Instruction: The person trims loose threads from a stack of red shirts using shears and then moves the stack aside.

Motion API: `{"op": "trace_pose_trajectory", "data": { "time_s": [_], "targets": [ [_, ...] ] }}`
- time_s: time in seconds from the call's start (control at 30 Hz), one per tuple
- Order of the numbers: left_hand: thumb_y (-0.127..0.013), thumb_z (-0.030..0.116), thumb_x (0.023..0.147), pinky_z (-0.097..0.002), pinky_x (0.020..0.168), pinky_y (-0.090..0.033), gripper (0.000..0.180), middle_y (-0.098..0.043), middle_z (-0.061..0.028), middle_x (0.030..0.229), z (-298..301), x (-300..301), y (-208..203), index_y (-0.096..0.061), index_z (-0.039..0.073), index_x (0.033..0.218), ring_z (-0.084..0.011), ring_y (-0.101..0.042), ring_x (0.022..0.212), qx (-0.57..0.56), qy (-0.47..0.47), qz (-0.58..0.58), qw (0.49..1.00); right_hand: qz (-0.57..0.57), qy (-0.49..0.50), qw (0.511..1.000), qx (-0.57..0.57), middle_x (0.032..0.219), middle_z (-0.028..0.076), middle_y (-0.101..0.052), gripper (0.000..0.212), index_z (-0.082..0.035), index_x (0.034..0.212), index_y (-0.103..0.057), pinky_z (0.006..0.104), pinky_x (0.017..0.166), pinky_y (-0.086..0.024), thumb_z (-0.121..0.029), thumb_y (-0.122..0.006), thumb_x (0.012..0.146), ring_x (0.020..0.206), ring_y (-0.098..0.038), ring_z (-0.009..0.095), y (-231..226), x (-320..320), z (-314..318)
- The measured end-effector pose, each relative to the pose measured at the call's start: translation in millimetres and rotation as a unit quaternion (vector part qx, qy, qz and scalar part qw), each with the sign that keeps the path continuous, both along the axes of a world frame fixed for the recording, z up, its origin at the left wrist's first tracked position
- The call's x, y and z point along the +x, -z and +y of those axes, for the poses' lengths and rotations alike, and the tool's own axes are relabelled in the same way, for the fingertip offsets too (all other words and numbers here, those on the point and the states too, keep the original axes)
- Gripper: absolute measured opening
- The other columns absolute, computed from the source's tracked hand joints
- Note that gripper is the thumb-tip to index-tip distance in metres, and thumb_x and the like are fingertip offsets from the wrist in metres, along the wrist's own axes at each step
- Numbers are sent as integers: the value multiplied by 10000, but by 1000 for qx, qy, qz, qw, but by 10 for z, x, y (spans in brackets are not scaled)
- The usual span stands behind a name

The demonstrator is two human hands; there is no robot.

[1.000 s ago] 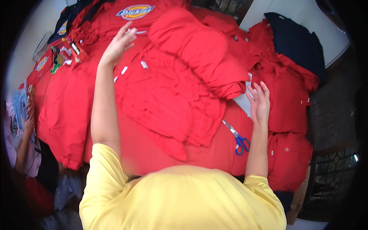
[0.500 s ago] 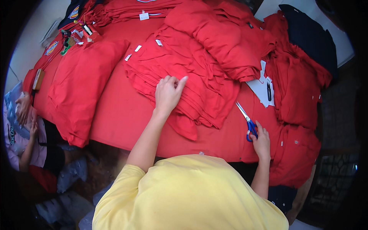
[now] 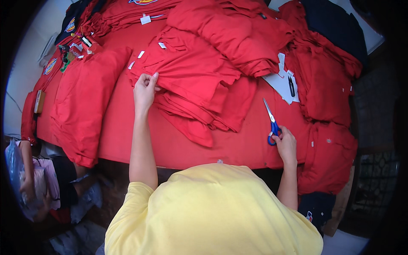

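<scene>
My left hand (image 3: 145, 92) pinches the edge of a red shirt (image 3: 193, 72) between thumb and fingers, lifting it a little at its left side. The shirt lies on top of a loose pile of red garments in the middle of the table. At the right, my right hand (image 3: 287, 145) has its fingertips closed on the blue handles of a pair of scissors (image 3: 272, 127). The blades are nearly together and point away from me. Part of the handles is hidden by my fingers.
Black thread snips (image 3: 291, 86) lie on white card (image 3: 280, 84) beyond the scissors. Folded red garments (image 3: 91, 97) lie at left, more red heaps (image 3: 325, 80) at right, dark cloth (image 3: 333, 29) at far right. A wooden-sided block (image 3: 40, 102) sits near the left edge. Another person (image 3: 46, 178) handles plastic-wrapped items at lower left.
My left hand has moved left and taken hold of the shirt's edge, and the cloth's top layer has spread out. My right fingers have closed on the scissors' handles. The whole view has shifted slightly.
</scene>
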State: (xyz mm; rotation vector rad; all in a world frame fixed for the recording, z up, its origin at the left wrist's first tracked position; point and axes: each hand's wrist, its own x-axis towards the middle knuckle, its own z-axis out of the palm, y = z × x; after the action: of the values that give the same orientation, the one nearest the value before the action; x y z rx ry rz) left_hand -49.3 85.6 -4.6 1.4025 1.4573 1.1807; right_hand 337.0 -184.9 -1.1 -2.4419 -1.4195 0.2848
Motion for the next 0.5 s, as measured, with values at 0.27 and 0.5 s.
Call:
{"op": "trace_pose_trajectory", "data": {
  "time_s": [0.27, 0.5],
  "targets": [
    [-636, 205, 844, -343, 778, -482, 248, -649, -150, 967, 816, -298, -83, -654, 26, 1016, -282, -627, 898, 263, -105, 127, 951, 164, -269, 930, 187, 1040, 166, -552, 383, -102, 1236, -558, 382, 763, -478, -163, -617, 862, 907, -577, 319, -401, -994, 857],
    [-628, 217, 858, -349, 835, -492, 309, -617, -126, 1020, 1381, -253, 160, -605, 25, 1100, -236, -599, 966, 106, 19, 173, 979, 151, -369, 888, 231, 916, 146, -535, 266, -29, 1072, -584, 348, 680, -486, -36, -624, 809, 781, -576, 270, -179, -1268, 1367]
  ]
}}
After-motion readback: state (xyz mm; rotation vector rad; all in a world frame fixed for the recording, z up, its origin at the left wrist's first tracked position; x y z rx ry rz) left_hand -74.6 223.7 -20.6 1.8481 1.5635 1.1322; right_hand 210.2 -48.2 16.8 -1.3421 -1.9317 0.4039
